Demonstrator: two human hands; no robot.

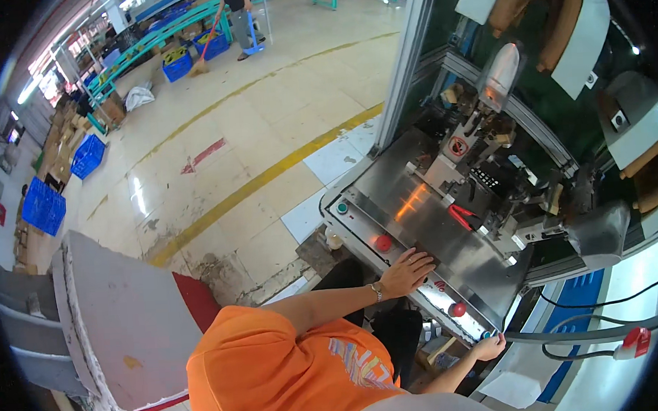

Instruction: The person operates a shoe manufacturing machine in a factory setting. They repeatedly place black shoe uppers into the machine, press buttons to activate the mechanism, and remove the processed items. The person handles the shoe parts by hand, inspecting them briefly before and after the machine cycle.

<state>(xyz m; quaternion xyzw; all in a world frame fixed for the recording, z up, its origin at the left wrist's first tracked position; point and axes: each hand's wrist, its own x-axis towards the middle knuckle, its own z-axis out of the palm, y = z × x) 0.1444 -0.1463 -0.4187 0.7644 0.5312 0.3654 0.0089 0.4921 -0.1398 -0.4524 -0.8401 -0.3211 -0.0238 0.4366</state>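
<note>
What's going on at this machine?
A person in an orange shirt is at a machine with a flat grey steel worktop. Their left hand rests near its front edge, between two round red buttons. Their right hand is at a round teal button; whether it's pressed, I can't tell.

Steel worktable (431,236) bearing metal fixtures (442,173), red-handled tool (459,215)

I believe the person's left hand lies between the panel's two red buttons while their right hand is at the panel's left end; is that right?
Not quite: the head view shows the right hand at the right end of the panel; the rest holds.
</note>
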